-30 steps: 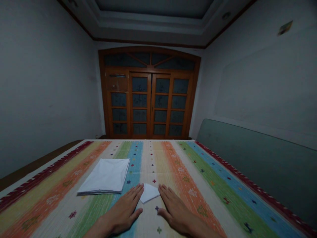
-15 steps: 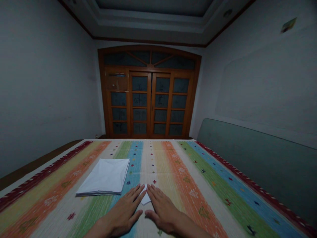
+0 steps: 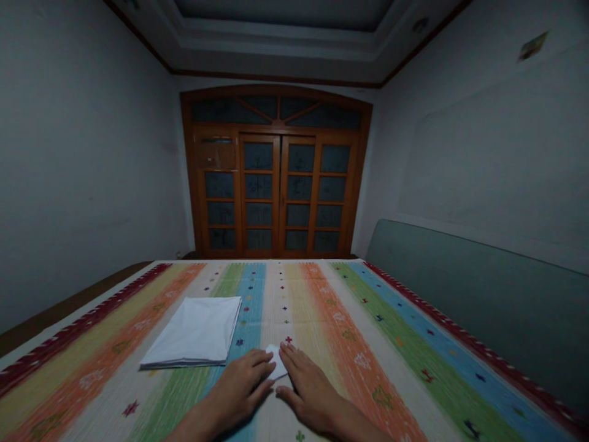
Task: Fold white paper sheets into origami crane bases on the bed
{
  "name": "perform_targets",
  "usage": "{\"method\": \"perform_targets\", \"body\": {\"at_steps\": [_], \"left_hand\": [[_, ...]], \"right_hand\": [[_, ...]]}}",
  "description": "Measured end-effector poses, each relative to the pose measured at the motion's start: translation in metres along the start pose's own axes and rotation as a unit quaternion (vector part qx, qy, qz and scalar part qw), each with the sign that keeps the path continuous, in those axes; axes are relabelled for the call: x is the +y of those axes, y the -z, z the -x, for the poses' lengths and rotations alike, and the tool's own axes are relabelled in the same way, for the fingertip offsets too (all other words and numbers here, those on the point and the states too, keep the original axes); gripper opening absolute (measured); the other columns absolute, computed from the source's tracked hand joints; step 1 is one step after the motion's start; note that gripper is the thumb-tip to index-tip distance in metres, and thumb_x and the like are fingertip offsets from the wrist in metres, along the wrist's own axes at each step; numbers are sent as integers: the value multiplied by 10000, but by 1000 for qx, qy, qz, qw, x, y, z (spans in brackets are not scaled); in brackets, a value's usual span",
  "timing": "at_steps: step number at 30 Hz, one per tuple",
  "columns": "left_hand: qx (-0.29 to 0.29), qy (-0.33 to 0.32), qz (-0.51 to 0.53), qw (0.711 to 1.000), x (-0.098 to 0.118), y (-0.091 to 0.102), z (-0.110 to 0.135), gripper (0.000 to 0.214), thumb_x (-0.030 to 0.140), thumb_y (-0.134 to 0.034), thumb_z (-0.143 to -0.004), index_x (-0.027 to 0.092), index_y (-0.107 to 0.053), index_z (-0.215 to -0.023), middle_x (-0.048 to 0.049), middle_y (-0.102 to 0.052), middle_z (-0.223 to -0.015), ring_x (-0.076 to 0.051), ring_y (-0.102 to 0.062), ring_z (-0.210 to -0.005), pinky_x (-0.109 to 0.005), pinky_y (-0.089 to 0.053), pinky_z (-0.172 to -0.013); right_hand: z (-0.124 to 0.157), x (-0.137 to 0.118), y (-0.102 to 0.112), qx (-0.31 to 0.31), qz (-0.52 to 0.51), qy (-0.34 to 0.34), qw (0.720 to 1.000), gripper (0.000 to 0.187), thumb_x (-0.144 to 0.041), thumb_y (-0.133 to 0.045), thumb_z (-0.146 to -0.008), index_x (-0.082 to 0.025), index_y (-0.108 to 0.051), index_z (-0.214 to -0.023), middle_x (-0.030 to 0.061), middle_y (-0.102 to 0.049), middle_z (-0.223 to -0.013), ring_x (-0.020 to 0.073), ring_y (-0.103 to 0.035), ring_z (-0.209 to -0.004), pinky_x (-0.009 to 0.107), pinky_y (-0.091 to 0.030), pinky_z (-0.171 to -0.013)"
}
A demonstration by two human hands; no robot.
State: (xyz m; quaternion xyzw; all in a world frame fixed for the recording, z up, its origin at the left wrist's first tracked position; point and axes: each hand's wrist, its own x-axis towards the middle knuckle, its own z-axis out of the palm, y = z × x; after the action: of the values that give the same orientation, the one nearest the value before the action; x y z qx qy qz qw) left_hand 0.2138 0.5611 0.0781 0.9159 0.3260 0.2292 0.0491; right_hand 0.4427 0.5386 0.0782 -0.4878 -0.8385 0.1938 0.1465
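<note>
Surface: striped bedspread (image 3: pixel 391 374) is lying flat, giving a firm base.
Left hand (image 3: pixel 242 390): fingers closed together, pressing down on small folded white piece (image 3: pixel 276 360).
Right hand (image 3: pixel 310 390): fingers slightly spread, pinning that piece from its right.
Stack: folded white sheet (image 3: pixel 191 331) is sitting left of that piece, clear of both hands.

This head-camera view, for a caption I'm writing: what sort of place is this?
Probably a home bedroom: a wide bed under a striped bedspread, a green padded panel along the right wall, and glazed wooden doors at the far end.

dim grey walls (image 3: pixel 83 172) around glazed wooden doors (image 3: pixel 276 184)
</note>
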Motion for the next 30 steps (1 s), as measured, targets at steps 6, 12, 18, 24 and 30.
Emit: {"method": "perform_targets", "body": {"at_steps": [6, 12, 18, 24, 30], "left_hand": [[50, 51, -11, 997, 12, -14, -12, 154, 150, -706, -865, 169, -714, -1018, -142, -756, -1132, -332, -704, -1056, -468, -606, -881], [52, 75, 70, 993, 4, -11, -4, 192, 97, -728, -818, 209, -727, -974, -108, -739, -1166, -301, -671, -1119, -448, -548, -972], [82, 109, 155, 978, -3, -10, -4, 215, 96, -700, -783, 228, -740, -948, -114, -710, -1222, -319, -612, -1204, -501, -463, -1066], [93, 127, 182, 971, -3, -4, -6, 109, 241, -677, -845, 228, -759, -915, -124, -728, -1152, -324, -651, -1128, -503, -495, -1024], [128, 122, 140, 974, 0, -7, -4, 172, 191, -588, -906, 234, -755, -918, -112, -744, -1095, -302, -690, -1077, -486, -517, -1022]], "right_hand": [[1, 13, -13, 72, -19, -10, 997, 720, -412, -601, -961, -77, -387, -1561, 201, -304, -1636, 358, -298, -1521, 535, -265, -1254], [0, 14, -14, 130, -41, -28, 990, 601, -269, -682, -866, -112, -557, -1433, 214, -476, -1553, 364, -419, -1459, 545, -332, -1216], [3, 6, -10, 171, -52, 12, 984, 364, -174, -686, -804, -136, -641, -1163, 178, -655, -1268, 314, -605, -1202, 443, -478, -1057], [4, 2, -10, 173, -52, 27, 983, 313, -205, -732, -768, -184, -585, -1043, 111, -653, -1094, 282, -607, -1015, 401, -486, -906], [5, 3, -7, 160, -84, 44, 983, 255, -255, -739, -801, -196, -582, -993, 109, -622, -1123, 278, -576, -1054, 405, -456, -938]]}}
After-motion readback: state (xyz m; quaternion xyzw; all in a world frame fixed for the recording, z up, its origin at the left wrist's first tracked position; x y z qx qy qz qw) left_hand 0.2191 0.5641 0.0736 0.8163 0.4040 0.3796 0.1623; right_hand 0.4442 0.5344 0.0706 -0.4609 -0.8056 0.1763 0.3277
